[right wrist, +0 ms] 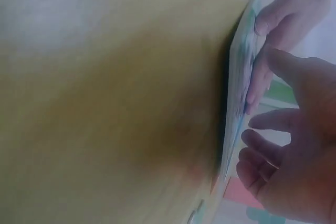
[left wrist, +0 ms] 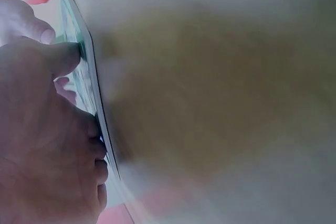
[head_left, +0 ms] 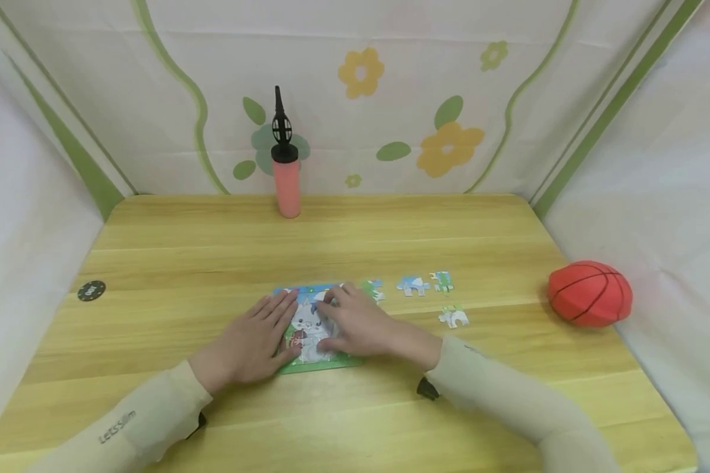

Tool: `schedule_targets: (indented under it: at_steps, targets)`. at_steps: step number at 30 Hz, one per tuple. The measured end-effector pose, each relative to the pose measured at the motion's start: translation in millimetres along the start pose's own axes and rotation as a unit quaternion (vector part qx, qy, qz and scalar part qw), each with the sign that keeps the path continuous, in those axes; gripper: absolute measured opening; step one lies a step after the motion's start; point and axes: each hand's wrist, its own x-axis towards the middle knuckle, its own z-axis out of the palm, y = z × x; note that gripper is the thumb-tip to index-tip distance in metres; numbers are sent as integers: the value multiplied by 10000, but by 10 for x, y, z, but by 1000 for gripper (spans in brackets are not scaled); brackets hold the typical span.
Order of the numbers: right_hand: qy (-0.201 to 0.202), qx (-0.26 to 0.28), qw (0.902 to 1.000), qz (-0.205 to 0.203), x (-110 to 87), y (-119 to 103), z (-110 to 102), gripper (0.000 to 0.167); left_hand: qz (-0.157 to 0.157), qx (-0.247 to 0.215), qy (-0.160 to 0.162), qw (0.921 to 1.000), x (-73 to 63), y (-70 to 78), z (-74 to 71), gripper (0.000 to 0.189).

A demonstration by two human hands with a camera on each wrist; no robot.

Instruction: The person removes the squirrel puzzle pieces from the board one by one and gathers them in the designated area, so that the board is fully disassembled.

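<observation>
Sleeves (head_left: 144, 417) are worn; on the table (head_left: 343, 427), the puzzle (head_left: 312, 348) is touched at its left by the straight-fingered left hand (head_left: 254, 341) and overhung by the right hand (head_left: 361, 322), loosely bent, thumb apart.

Jigsaw (head_left: 305, 320) under left hand (head_left: 250, 345) looks like printed card, smooth. Tabletop (head_left: 331, 427) beneath that hand: wood-grain, slight sheen from where I stand. Pump (head_left: 286, 187) beyond it: smooth plastic. Curtain (head_left: 331, 128) farther out: matt cloth.
</observation>
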Motion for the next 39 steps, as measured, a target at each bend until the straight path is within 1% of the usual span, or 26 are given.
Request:
schedule_targets:
  at_steps: [3,6,9,13,16,20,25,27,31,34,39]
  targets:
    - [18,-242,9997,31,30,-40,33,80,11,72,36,10000,10,8,8,79]
    - [44,-309,9995,76,41,-54,57,79,12,123,75,9999,13,9,14,78]
    - [20,-203,9996,179,53,-60,68,79,35,119,162,9998,10,9,12,76]
    - [-82,-33,9992,389,86,-61,64,83,27,123,166,9998,8,17,-10,76]
    - [-147,100,9984,544,117,-61,52,84,30,108,121,9999,8,24,-24,79]
    - [-177,246,9970,709,163,-58,56,80,13,153,52,9999,9,32,-30,84]
    - [-230,295,9958,841,198,-72,66,79,9,253,34,9997,15,41,-20,86]
    - [-206,305,9955,875,195,-87,69,79,-5,260,25,9997,14,44,-20,85]
    - [-28,332,9958,856,169,-118,85,78,-44,229,8,9997,12,46,-19,85]
    - [131,302,9964,782,147,-134,100,75,-55,216,6,9998,12,43,-11,86]
    - [285,256,9970,666,117,-151,97,74,-69,214,18,9997,10,36,1,86]
